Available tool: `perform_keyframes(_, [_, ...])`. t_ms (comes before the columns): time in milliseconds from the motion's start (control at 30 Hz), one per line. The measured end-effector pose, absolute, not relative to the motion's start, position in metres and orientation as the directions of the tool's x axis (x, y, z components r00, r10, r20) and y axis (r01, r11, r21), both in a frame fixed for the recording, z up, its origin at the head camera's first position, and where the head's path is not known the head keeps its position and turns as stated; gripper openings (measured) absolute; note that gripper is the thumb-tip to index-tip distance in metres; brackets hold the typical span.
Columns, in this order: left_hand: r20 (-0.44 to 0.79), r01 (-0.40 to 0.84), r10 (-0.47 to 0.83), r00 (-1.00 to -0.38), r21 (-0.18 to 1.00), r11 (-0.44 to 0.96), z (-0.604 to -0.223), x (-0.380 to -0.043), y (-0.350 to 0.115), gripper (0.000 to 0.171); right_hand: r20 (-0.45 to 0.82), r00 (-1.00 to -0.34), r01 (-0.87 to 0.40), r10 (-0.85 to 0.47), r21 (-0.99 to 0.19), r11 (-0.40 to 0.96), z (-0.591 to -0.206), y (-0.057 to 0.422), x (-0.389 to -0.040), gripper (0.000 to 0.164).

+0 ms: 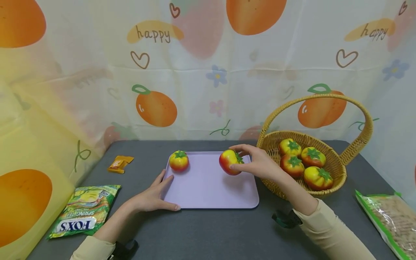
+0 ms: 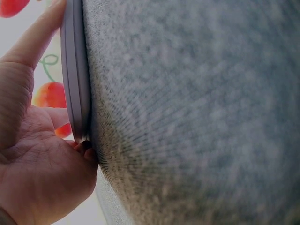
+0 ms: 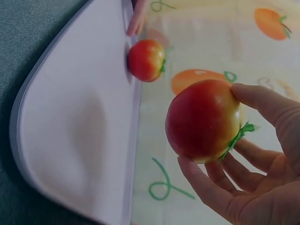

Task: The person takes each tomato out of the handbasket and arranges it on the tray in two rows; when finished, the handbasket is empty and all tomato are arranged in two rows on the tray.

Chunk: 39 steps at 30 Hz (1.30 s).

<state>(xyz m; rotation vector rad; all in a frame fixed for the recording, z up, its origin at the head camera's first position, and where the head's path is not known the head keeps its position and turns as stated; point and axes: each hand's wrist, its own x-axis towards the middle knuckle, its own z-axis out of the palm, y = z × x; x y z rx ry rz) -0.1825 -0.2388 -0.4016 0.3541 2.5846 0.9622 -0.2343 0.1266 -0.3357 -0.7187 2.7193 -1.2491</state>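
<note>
A lilac tray [image 1: 208, 191] lies on the dark table. The left hand [image 1: 151, 196] holds its near left corner, the thumb along the near edge and fingers at the left side; in the left wrist view, fingers meet the tray rim [image 2: 77, 70] close to the tabletop. Above the tray's right part, the right hand [image 1: 256, 162] pinches a red-and-yellow tomato [image 1: 228, 163] with a green leafy top; thumb and fingertips are on its sides in the right wrist view. Another such tomato [image 1: 178, 161] sits at the tray's far left corner.
Right of the tray stands a wicker basket [image 1: 339, 177] with a tall handle and several similar tomatoes [image 1: 313, 157] inside. At the left lie a small orange wrapped packet [image 1: 119, 164] and a green FOX'S bag [image 1: 86, 209]. A clear green-edged bag [image 1: 390, 220] lies far right.
</note>
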Motion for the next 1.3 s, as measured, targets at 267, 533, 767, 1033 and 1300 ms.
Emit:
perform_keyframes(267, [-0.237,0.112,0.349,-0.907,0.662,0.741,-0.402,-0.182,-0.239,0.114,0.160,-0.868,-0.432,-0.470,-0.711,0.555,-0.343,0.103,-0.246,0.057])
perform_keyframes(533, [-0.237,0.112,0.347,-0.907,0.660,0.743,-0.402,-0.182,-0.238,0.114,0.137,-0.859,-0.435,-0.492,-0.702,0.564,-0.350,0.081,-0.256,0.055])
perform_keyframes(767, [-0.256,0.094,0.345,-0.903,0.666,0.740,-0.401,-0.182,-0.239,0.115,0.144,-0.845,-0.471,-0.515,-0.658,0.588,-0.358,0.063,-0.268,0.052])
perform_keyframes(1033, [-0.264,0.086,0.342,-0.902,0.667,0.740,-0.400,-0.183,-0.239,0.115,0.134,-0.839,-0.490,-0.528,-0.610,0.623,-0.363,0.047,-0.281,0.051])
perform_keyframes(1300, [-0.275,0.068,0.329,-0.903,0.666,0.743,-0.401,-0.182,-0.238,0.114,0.138,-0.818,-0.531,-0.559,-0.554,0.641,-0.361,0.034,-0.288,0.051])
